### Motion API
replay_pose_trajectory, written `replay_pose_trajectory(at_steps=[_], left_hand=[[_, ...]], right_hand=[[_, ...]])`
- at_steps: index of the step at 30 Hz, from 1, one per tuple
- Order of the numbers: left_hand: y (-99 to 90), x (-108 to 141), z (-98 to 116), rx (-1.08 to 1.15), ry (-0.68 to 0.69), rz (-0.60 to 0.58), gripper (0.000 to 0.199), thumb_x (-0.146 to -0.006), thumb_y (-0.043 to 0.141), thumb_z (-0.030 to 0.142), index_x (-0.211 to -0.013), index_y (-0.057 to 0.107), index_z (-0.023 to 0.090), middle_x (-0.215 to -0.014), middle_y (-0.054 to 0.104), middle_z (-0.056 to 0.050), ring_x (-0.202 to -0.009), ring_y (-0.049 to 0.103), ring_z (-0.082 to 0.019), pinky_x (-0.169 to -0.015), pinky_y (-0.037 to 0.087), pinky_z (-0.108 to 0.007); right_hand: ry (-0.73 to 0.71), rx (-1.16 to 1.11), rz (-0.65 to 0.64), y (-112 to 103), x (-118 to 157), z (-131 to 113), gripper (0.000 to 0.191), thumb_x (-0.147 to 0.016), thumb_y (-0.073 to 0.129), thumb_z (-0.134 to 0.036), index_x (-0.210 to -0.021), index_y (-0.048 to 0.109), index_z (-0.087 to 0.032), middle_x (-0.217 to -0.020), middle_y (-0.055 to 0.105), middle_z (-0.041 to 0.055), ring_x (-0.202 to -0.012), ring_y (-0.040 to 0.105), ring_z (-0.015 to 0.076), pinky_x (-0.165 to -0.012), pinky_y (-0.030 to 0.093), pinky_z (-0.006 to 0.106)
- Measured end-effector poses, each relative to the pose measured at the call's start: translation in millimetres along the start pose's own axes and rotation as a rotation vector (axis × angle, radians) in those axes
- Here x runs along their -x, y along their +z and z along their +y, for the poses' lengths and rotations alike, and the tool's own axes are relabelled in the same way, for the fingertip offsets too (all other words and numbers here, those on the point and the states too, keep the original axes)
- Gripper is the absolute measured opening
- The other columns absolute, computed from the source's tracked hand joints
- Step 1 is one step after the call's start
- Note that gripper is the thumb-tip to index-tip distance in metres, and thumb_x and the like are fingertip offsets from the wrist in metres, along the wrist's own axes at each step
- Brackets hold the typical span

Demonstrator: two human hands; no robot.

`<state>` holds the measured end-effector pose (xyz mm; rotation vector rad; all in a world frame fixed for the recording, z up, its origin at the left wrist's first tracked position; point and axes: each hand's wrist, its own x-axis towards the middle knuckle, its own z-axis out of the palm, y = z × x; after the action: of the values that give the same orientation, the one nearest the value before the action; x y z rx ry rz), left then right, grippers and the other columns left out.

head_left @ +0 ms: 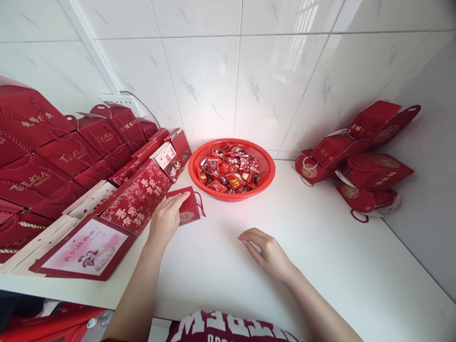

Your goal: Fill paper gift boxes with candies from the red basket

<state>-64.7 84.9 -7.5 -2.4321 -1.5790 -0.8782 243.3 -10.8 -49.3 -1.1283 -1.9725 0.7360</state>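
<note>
My left hand [166, 214] is on a small red gift box [190, 207] with a gold round emblem and a red cord handle. Its fingers lie across the top of the box, and the thumb is hidden. To the right, my right hand [265, 249] is low over the white table, its fingers curled and drawn together with nothing visible in them. Beyond both hands stands a red plastic basket [269, 183] holding a heap of red-wrapped candies [231, 167].
Stacked red gift boxes [74, 152] fill the left side of the white table [221, 270], with flat patterned boxes [137, 197] along their front. Several red boxes [356, 152] lie piled at the right. A white power strip [124, 102] sits by the tiled wall [203, 80].
</note>
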Motion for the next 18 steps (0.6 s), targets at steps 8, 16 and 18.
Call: replay_pose_trajectory(at_steps=[8, 16, 18], left_hand=[[14.2, -8, 56, -0.235, -0.401, 0.023, 0.077, -0.09, 0.05, 0.05, -0.149, 0.031, 0.004, -0.158, 0.021, -0.027, -0.148, 0.015, -0.039, -0.114, 0.009, -0.069], [-0.6, -7, 10, -0.169, -0.444, -0.27, 0.06, -0.091, 0.049, 0.042, -0.148, 0.042, 0.026, -0.162, 0.009, -0.017, -0.147, 0.005, -0.048, -0.107, 0.02, -0.074], [-6.3, -8, 4, -0.128, -0.458, -0.29, 0.06, -0.089, 0.051, 0.051, -0.146, 0.043, 0.033, -0.158, 0.018, -0.017, -0.143, 0.02, -0.049, -0.107, 0.031, -0.068]], right_hand=[[-0.006, 0.022, -0.009, -2, 0, -1, 0.024, -0.101, 0.042, -0.021, -0.109, 0.065, -0.023, -0.104, 0.067, 0.0082, -0.092, 0.065, 0.0194, -0.081, 0.055, 0.034], [-0.018, 0.071, -0.023, -2, 2, -1, 0.024, -0.1, 0.043, -0.019, -0.11, 0.064, -0.023, -0.105, 0.067, 0.0077, -0.093, 0.065, 0.0197, -0.081, 0.055, 0.035], [-0.024, 0.087, -0.024, -2, 3, 0, 0.024, -0.1, 0.043, -0.019, -0.11, 0.065, -0.023, -0.105, 0.068, 0.0077, -0.092, 0.066, 0.0197, -0.081, 0.055, 0.035]])
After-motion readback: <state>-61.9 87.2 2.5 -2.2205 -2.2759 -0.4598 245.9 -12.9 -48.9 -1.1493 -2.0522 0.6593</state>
